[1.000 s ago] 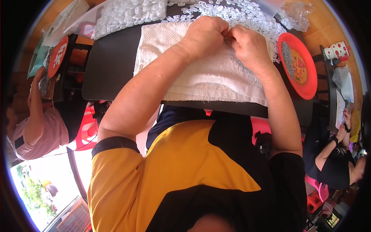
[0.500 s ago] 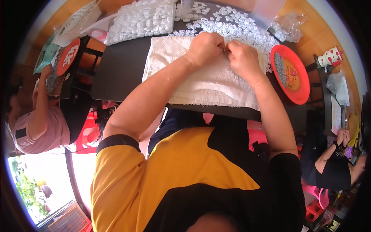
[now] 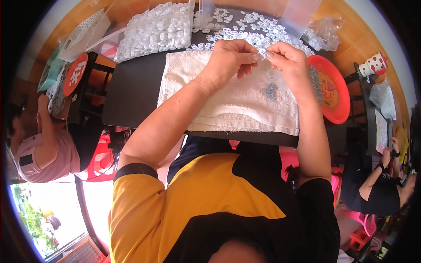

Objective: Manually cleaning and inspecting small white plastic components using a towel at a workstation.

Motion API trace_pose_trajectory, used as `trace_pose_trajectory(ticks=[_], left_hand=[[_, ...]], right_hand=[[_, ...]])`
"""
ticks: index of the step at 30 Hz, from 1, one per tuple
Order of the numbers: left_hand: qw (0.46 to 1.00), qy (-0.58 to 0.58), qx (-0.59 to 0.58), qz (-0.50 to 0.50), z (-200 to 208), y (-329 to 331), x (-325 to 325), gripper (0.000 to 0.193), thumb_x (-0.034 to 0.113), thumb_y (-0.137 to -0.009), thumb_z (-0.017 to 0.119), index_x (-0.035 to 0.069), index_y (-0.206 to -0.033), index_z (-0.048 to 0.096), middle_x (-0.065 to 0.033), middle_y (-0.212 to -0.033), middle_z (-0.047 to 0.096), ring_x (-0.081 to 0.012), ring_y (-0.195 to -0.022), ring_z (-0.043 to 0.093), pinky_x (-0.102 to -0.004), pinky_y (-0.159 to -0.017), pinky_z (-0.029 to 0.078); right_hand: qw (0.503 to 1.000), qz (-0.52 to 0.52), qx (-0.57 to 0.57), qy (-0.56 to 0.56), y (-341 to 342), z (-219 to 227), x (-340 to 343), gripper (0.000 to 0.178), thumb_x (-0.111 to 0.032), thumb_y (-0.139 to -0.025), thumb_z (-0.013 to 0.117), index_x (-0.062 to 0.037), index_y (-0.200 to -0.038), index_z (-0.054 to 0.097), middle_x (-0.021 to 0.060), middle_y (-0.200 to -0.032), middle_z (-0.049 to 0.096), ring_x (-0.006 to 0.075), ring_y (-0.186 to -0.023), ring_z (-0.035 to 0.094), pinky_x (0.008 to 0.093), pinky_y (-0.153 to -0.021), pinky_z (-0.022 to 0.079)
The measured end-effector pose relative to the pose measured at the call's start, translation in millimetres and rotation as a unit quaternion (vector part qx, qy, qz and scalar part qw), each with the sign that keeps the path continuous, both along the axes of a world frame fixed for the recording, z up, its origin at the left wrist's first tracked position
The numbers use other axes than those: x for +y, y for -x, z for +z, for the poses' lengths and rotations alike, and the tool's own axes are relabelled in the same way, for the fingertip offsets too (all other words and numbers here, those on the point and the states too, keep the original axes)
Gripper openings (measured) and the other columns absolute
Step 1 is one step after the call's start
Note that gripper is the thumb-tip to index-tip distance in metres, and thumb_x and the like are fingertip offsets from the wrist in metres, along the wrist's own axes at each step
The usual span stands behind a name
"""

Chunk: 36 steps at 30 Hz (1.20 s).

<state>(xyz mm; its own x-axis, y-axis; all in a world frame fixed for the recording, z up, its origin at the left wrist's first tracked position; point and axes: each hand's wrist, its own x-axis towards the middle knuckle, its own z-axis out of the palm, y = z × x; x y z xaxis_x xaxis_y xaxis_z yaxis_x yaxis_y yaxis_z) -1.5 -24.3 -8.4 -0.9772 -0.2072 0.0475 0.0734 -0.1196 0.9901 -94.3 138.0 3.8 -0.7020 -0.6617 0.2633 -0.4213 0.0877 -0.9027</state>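
Far to the left of the white towel [image 3: 219, 105], a person in a pink shirt [image 3: 57, 153] sits near a red plate [image 3: 75, 75] bearing white pieces. Just beyond the towel's left part rises a dense heap of white pieces [image 3: 155, 31]. Over the towel's far edge, the left hand [image 3: 228, 61] pinches one small white piece [image 3: 262, 51] between thumb and fingertips. Loose white pieces [image 3: 258, 27] spread beyond the towel, and thin grey bits [image 3: 269, 92] lie on it. The right hand [image 3: 289, 61] grips that same small white piece from the other side, fingers drawn close. Right of the towel stand an orange-red plate [image 3: 343, 101] and, farther off, a dotted cup [image 3: 372, 65].
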Motion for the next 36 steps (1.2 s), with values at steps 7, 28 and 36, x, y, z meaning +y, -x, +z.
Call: trace_pose_trajectory(ticks=[7,28,36], left_hand=[[0.999,0.003,0.009,0.043,0.2,-3.0,3.4,0.012,0.009,-0.086,0.064,-0.003,-0.085,0.063,-0.0069,-0.070,0.064,-0.0092,-0.053,0.056,-0.0220,-0.043,0.041],[0.993,-0.059,0.066,0.072,0.2,-2.8,11.4,0.014,-0.004,-0.078,0.067,-0.003,-0.091,0.060,-0.0057,-0.071,0.063,-0.0098,-0.054,0.060,-0.0204,-0.039,0.043],[0.992,-0.029,0.092,0.084,2.2,-7.9,13.0,0.018,-0.009,-0.077,0.066,-0.002,-0.093,0.061,-0.0051,-0.075,0.064,-0.0079,-0.055,0.060,-0.0195,-0.040,0.043]], right_hand=[[0.999,0.014,-0.036,-0.005,-6.2,4.0,-2.6,0.016,-0.016,-0.091,0.058,-0.0018,-0.091,0.064,-0.0018,-0.071,0.057,0.0056,-0.066,0.050,0.0209,-0.060,0.035],[0.999,0.032,-0.017,-0.001,-3.8,5.8,0.6,0.018,-0.017,-0.094,0.056,-0.0008,-0.094,0.063,-0.0003,-0.073,0.059,0.0069,-0.067,0.054,0.0208,-0.058,0.038],[0.998,0.061,-0.023,-0.015,-3.7,6.9,2.8,0.018,-0.017,-0.094,0.055,-0.0006,-0.090,0.062,0.0000,-0.073,0.058,0.0070,-0.067,0.053,0.0207,-0.058,0.037]])
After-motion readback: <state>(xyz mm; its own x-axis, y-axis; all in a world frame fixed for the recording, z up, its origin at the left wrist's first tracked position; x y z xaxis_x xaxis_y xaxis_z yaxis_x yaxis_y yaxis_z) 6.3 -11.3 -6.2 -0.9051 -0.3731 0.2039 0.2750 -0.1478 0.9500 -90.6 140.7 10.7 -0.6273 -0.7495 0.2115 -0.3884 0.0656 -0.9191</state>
